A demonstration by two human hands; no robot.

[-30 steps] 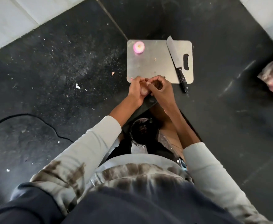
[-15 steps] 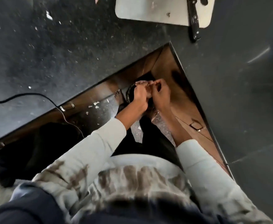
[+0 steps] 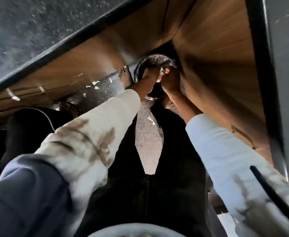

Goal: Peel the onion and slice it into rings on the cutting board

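Hands held together over a bin lined with a dark plastic bag, down on the floor in the corner under the counter. Left hand and right hand touch each other, fingers of both curled inward round something small and pale between them; frame is blurred, so cannot tell if that is the onion or just peel. Cutting board and knife out of view. Dark speckled counter runs along top left, another stretch on the far right, brown wooden cabinet fronts below both. Bare foot on the floor just left of the bin, white scraps scattered near it. Pale sleeves with brown blotches on both arms.
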